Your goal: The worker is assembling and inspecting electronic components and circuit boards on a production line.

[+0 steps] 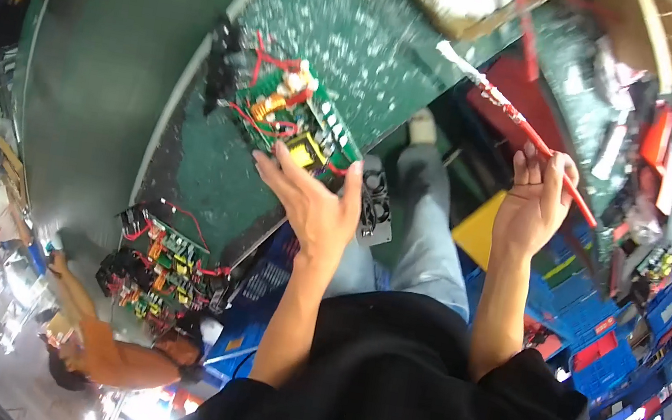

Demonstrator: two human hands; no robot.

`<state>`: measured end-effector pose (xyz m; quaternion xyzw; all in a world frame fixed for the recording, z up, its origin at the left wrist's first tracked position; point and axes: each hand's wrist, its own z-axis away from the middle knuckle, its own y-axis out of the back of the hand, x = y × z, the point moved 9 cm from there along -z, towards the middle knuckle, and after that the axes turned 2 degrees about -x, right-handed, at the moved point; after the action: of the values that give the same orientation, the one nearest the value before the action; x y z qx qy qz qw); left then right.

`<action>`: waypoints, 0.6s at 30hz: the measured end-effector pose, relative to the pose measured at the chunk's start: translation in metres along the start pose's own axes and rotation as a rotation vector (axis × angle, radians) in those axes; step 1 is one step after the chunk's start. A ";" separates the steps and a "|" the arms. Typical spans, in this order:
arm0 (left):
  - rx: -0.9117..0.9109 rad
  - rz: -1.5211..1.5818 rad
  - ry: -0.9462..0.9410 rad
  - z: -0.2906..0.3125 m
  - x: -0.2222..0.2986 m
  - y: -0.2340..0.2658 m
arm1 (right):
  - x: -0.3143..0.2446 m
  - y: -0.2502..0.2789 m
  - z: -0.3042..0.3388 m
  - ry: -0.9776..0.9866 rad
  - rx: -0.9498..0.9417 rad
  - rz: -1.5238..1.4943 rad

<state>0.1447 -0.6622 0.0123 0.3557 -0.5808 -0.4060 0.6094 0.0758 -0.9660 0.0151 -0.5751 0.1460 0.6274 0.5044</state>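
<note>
A green circuit board (329, 117) with a yellow transformer, coils and red wires lies on the green worktop (217, 182). My left hand (314, 207) spans the board's near end, its thumb at the right corner and its fingers at the left side. Out to the right, my right hand (536, 198) is closed round a thin red stick (532, 136). White paste coats the stick's far end, which points up and left over the worktop edge. Black wires or parts at the board's left side are blurred.
More populated circuit boards (169, 263) lie at the lower left, near another person in orange (119, 360). A grey fan unit (377, 199) stands by my legs. Blue crates (605, 367) fill the right side. At the top is a white-filled cardboard box (461, 28).
</note>
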 end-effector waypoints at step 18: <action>0.137 0.718 0.685 0.058 -0.104 -0.034 | 0.139 -0.068 0.028 -0.362 -0.784 1.245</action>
<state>0.0850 -0.5793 -0.0578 0.2854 -0.4585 0.0088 0.8416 0.1378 -0.8493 -0.0698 -0.4114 0.1249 0.8870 -0.1684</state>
